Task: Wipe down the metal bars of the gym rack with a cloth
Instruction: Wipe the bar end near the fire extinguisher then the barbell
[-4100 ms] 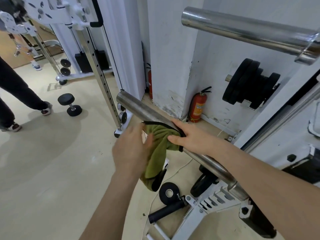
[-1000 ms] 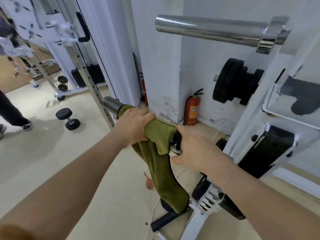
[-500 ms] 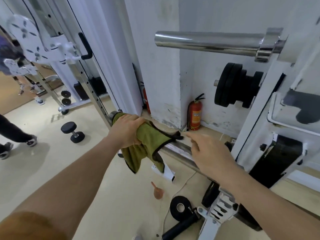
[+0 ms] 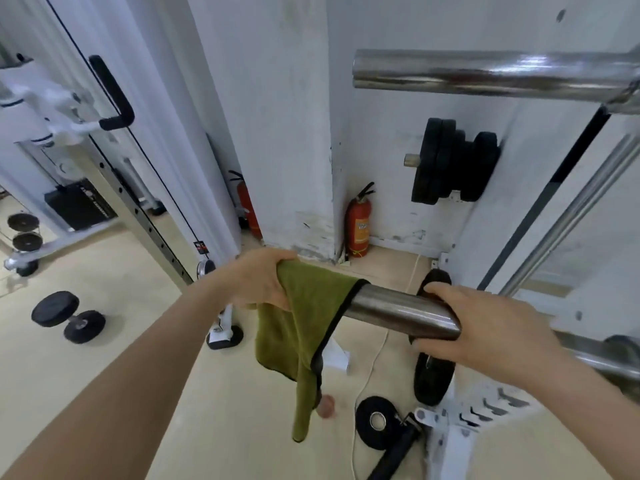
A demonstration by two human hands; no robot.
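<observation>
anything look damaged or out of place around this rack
The paint at the foot of the wall corner, beside the fire extinguisher, is scuffed and flaking. A small weight plate and a white cord lie loose on the floor, where someone could trip on them.

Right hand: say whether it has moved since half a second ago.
Yes. The right hand dropped onto the bar and now holds it, farther from the cloth.

Olive-green cloth (image 4: 304, 327), black-edged — silver bar (image 4: 398, 311), red extinguisher (image 4: 358, 225).
</observation>
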